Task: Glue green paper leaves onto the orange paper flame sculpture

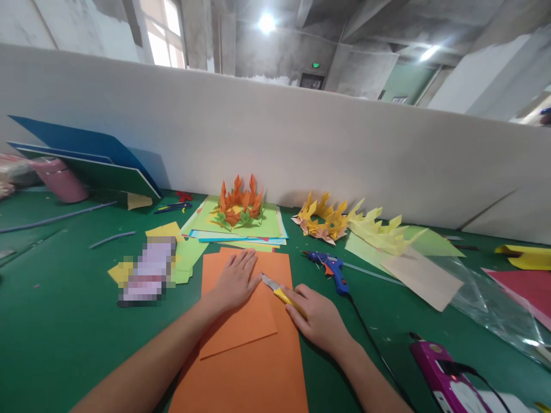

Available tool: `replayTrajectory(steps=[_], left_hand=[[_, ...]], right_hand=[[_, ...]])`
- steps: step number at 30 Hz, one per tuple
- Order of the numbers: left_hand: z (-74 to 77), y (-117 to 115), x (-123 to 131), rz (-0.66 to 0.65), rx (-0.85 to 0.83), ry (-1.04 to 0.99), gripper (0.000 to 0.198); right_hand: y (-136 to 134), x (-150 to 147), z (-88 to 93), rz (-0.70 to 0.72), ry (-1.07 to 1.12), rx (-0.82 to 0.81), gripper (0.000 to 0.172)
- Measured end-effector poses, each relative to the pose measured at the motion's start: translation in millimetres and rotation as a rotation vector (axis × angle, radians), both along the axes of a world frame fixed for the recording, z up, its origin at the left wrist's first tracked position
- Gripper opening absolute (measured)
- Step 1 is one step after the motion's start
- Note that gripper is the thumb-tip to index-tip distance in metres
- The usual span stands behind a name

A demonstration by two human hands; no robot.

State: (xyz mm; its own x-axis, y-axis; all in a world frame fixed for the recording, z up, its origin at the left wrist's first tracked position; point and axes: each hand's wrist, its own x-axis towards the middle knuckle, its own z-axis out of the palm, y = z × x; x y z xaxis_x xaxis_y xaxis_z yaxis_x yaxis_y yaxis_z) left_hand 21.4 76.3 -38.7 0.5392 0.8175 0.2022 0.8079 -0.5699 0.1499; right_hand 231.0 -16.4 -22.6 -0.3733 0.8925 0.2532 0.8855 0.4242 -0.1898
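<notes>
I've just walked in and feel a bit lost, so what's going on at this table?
A person's left hand lies flat on orange paper, while the right hand holds a yellow cutter, blade out, pointing toward the left thumb. Whether the blade touches the paper is hard to tell. Farther back, an orange paper crown stands on stacked sheets, with a yellow crown to its right. A blue glue gun lies nearby.

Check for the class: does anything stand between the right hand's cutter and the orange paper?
Nothing visible separates the yellow cutter in the right hand from the orange paper; its blade reaches over the paper. Just to the blade's left, though, the left hand rests on the paper, which could hinder a move that way.
</notes>
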Motion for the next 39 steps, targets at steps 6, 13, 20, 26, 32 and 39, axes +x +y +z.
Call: replayTrajectory(steps=[6,13,20,26,32,39], left_hand=[[2.9,-0.2,0.7,0.002,-0.033,0.062,0.059],[-2.0,0.9,0.8,0.006,-0.006,0.054,0.060],[-7.2,2.9,-0.3,0.010,0.044,0.044,0.061],[-14.9,6.3,-1.1,0.028,0.093,0.039,0.064],[-19.1,7.4,-2.6,0.020,0.114,0.034,0.065],[-17.1,6.6,-2.2,0.029,0.070,0.017,0.067]], right_hand=[[3.7,-5.8,-3.9,-0.033,0.009,0.044,0.037],[11.7,-8.0,-3.7,-0.053,-0.001,0.026,0.037],[20.8,-9.0,-4.1,-0.071,-0.033,0.034,0.038],[29.5,-12.1,-0.3,-0.073,-0.076,0.031,0.038],[38.7,-16.6,-0.6,-0.098,-0.093,0.042,0.038],[44.9,-22.0,-3.7,-0.135,-0.087,0.071,0.038]])
